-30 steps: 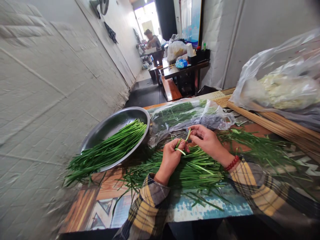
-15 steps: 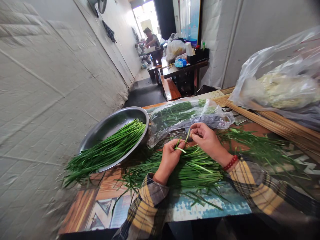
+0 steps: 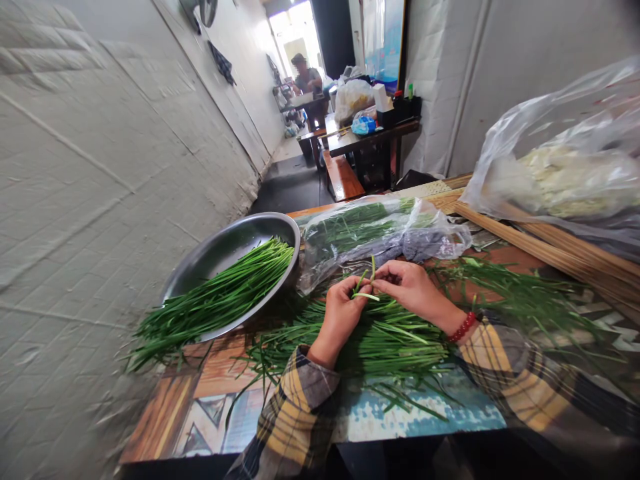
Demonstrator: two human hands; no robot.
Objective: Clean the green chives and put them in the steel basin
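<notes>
My left hand (image 3: 341,311) is closed around a few green chive stalks (image 3: 364,283), their ends sticking up past my thumb. My right hand (image 3: 411,287) pinches the same stalks at their tips, fingers pressed together right beside the left. Both hands hover over a loose pile of chives (image 3: 387,337) spread on the patterned table (image 3: 200,407). To the left, a metal basin (image 3: 220,253) holds a neat bundle of chives (image 3: 215,303) that hangs over its near rim.
A clear plastic bag of chives (image 3: 370,230) lies just behind my hands. A large plastic bag with pale contents (image 3: 565,173) and a bundle of bamboo skewers (image 3: 550,250) sit at the right. A tiled wall (image 3: 100,167) runs along the left. A person sits far back.
My right hand has come down and closer to the left hand, its fingertips now meeting the stalks at the left thumb. The left hand has stayed in place.
</notes>
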